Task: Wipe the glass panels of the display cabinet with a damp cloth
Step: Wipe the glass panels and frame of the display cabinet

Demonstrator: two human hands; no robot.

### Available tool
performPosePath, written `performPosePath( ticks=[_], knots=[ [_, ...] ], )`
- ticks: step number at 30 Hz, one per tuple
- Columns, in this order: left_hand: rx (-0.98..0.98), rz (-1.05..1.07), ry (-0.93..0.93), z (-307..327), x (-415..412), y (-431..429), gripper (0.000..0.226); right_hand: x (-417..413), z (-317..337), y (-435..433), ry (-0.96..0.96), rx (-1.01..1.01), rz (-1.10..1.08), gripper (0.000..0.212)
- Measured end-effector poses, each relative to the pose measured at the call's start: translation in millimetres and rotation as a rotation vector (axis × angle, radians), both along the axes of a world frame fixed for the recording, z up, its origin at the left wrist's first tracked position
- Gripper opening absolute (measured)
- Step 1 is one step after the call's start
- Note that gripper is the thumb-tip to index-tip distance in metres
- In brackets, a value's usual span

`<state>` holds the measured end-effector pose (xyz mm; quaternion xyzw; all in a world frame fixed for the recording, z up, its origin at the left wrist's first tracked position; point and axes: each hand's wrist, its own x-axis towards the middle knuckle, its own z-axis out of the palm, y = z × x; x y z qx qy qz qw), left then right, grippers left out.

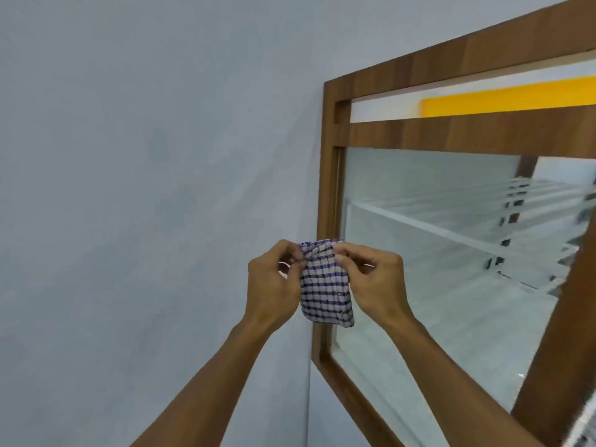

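A folded cloth (325,290) with a purple-and-white check hangs between both hands in front of me. My left hand (274,282) pinches its upper left edge, and my right hand (375,282) pinches its upper right edge. The cloth is held in the air just before the left wooden frame (325,188) of the display cabinet. The large glass panel (435,285) lies to the right, with white shelves visible behind it. The cloth is not touching the glass.
A plain pale blue wall (145,188) fills the left side. A narrow upper glass strip (451,106) shows a yellow reflection above a wooden crossbar (467,130). A second wooden upright (561,350) stands at the right.
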<state>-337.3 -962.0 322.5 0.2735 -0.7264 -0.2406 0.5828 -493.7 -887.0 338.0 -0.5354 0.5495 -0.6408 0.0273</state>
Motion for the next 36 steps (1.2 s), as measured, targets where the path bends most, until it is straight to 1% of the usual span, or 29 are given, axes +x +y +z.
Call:
performPosePath(
  ticks=[2,6,9,11,14,15,17,20,22,24,26,29,30,31,33,35,36],
  knots=[
    [-0.066,-0.009,0.022,2.4,-28.3,-28.6,0.017,-19.0,6.7,-20.1,0.069,-0.02,-0.091,0.024],
    [-0.167,0.019,0.118,12.4,-76.8,-76.9,0.018,-51.3,21.3,-60.9,0.269,-0.069,-0.263,0.032],
    [-0.249,-0.024,0.117,29.7,-102.9,-106.2,0.02,-64.0,35.8,-90.8,0.457,-0.3,-0.441,0.03],
    [-0.314,-0.024,0.12,39.2,-118.9,-123.5,0.034,-68.8,46.4,-111.8,0.529,-0.384,-0.497,0.026],
    [-0.319,-0.002,0.129,48.0,-147.9,-149.0,0.059,-80.8,68.3,-141.9,0.573,-0.402,-0.587,0.026],
    [-0.332,-0.011,0.129,47.3,-157.4,-157.7,0.064,-82.7,72.9,-149.7,0.578,-0.396,-0.612,0.025],
    [-0.378,-0.019,0.133,45.6,-177.8,-177.1,0.066,-86.6,80.4,-165.6,0.608,-0.383,-0.655,0.022],
    [-0.406,-0.023,0.184,48.3,-207.2,-206.1,0.072,-95.0,92.8,-188.4,0.658,-0.402,-0.725,0.017],
    [-0.514,-0.076,0.248,47.6,-221.1,-216.3,0.07,-100.2,94.8,-199.5,0.695,-0.43,-0.794,0.016],
    [-0.619,-0.203,0.283,46.5,-232.2,-221.9,0.064,-102.9,92.8,-206.4,0.741,-0.46,-0.873,0.013],
    [-0.635,-0.294,0.254,42.8,-240.7,-225.4,0.057,-101.5,88.2,-209.3,0.795,-0.486,-0.951,0.012],
    [-0.642,-0.36,0.203,38.3,-246.9,-226.1,0.059,-97.8,74.7,-192.4,0.927,-0.551,-1.128,0.009],
    [-0.643,-0.367,0.217,40.1,-247.7,-225.7,0.06,-97.6,70.1,-180.8,0.992,-0.548,-1.194,0.013],
    [-0.637,-0.367,0.234,43.8,-249.1,-223.4,0.06,-98.4,66.8,-166.3,1.06,-0.513,-1.265,0.022],
    [-0.554,-0.337,0.263,53.3,-253.0,-208.9,0.06,-103.5,64.9,-134.1,1.146,-0.355,-1.423,0.045],
    [-0.445,-0.333,0.28,62.1,-254.7,-182.9,0.063,-110.2,67.9,-108.7,1.118,-0.18,-1.553,0.065],
    [-0.463,-0.367,0.274,63.8,-255.4,-169.5,0.063,-113.0,69.8,-101.0,1.086,-0.118,-1.586,0.069]
  ],
)
